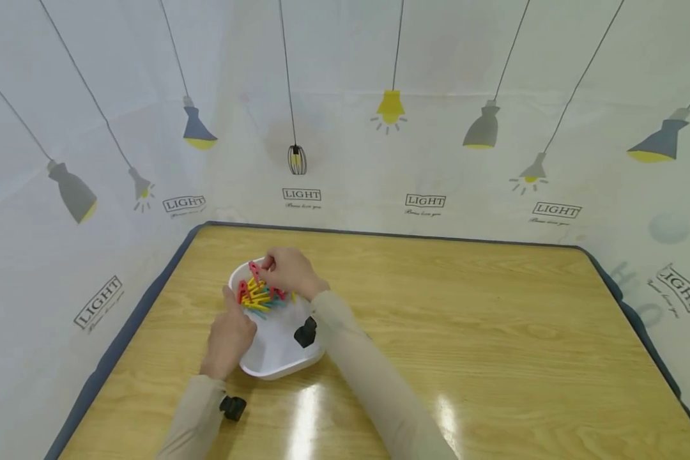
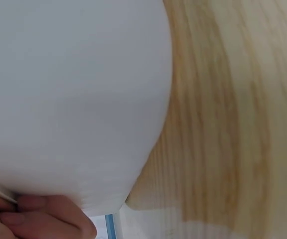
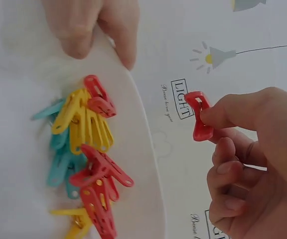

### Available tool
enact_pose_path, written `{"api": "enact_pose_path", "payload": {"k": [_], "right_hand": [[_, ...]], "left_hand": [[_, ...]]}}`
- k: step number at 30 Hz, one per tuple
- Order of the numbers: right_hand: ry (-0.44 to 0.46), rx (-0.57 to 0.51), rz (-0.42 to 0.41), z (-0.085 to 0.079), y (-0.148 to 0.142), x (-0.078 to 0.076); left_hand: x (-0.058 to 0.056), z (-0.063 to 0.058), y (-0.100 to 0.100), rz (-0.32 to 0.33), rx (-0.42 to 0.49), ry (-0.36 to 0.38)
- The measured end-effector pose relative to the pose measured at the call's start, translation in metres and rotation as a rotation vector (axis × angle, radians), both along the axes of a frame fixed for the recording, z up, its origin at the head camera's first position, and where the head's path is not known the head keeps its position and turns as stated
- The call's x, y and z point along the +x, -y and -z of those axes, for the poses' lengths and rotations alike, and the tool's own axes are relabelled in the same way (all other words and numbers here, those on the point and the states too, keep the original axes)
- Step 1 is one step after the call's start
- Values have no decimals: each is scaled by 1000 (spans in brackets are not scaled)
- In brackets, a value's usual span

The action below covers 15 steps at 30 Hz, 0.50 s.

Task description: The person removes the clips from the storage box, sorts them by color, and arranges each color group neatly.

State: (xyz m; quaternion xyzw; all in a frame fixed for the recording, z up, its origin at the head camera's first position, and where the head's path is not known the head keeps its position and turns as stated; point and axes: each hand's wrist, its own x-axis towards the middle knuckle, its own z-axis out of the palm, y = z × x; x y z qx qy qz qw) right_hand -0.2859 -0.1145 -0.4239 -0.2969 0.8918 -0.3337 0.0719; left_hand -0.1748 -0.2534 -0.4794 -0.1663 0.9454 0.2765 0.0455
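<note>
Where the head view fills its upper half, I see a white wall covering (image 1: 345, 160) printed with hanging lamps and boxed LIGHT lettering. Below it the wood-grain table (image 1: 466, 332) spreads across the lower half of the frame. Left of the frame's centre, I have the white tray (image 1: 273, 342) sitting on the table. Two pale sleeves (image 1: 374, 370) come up from the bottom of the frame, each with a black device (image 1: 233, 407) near the wrist. At the tray's upper end I find the right hand (image 1: 293, 271), nearly closed: thumb and forefinger pinch one red clip (image 3: 200, 117), and the other fingers curl toward the palm. The left hand (image 1: 230, 335) is at the tray's left side; the right wrist view gives it to me along the top edge, and the left wrist view shows its bent fingers (image 2: 49, 219) at the lower left, gripping the tray's rim. Inside the tray, toward its upper left in the head view, red clips (image 3: 98, 174), yellow clips (image 3: 86, 119) and teal clips (image 3: 66, 164) lie in a loose, overlapping pile. In the right wrist view I get the pinched clip right of centre, well apart from that pile and, as pictured, beyond the tray's rim.
</note>
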Motion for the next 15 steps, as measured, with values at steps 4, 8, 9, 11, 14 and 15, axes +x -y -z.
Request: {"api": "enact_pose_path", "payload": {"k": [4,8,9,11,14,15], "right_hand": [[-16,-41,-6,-12,-7,-4],[-39,-56,3,-21,-15,-7],[-36,-59,7,-22,-17,-7],[-32,-67,15,-24,-22,-7],[-30,-71,18,-27,-31,-8],[-34,-67,22,-27,-34,-8]], "left_hand": [[-4,-4,-3,-18,27,51],[-5,-5,-6,-32,58,82],[-4,-5,-7,-34,63,88],[-4,-4,-7,-37,61,92],[-3,-3,-6,-49,51,99],[-3,-3,-5,-51,50,101]]}}
